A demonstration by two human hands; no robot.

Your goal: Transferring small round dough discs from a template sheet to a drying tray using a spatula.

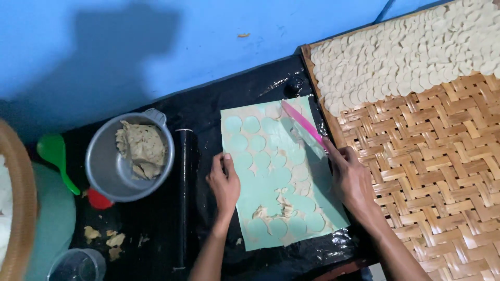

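the left hand (225, 182) lies flat and open on the edge of the green mat (250, 192), pinning it. the right hand (350, 177) grips a pink scraper (302, 122), its blade on the rolled dough sheet (291, 156). it looks like leftover dough is being lifted; cut discs (396, 57) lie on the woven bamboo tray (427, 156).
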